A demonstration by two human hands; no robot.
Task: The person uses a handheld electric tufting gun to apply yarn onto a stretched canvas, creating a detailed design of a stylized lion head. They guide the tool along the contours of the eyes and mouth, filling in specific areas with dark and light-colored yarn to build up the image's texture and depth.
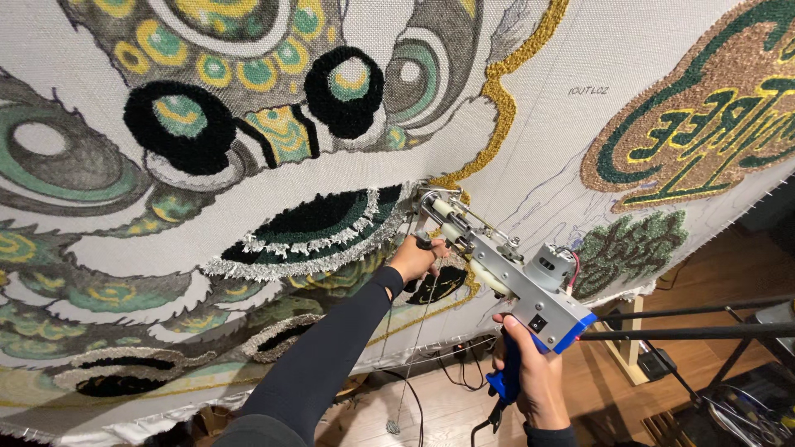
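Two hands (476,319) around tufting gun (505,273) (against cloth (538,124))

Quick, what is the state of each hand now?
Left hand: closed on the front handle of the tufting gun.
Right hand: closed on the gun's blue rear grip.

Tufting cloth (538,141) fills upper and left frame. Tufting gun (505,273) at centre, its tip against the cloth. Left hand (414,258) on the front handle, left of the gun body; right hand (530,377) below, on the rear grip. Wooden floor (712,273) at lower right, metal bars (687,331) crossing before it.
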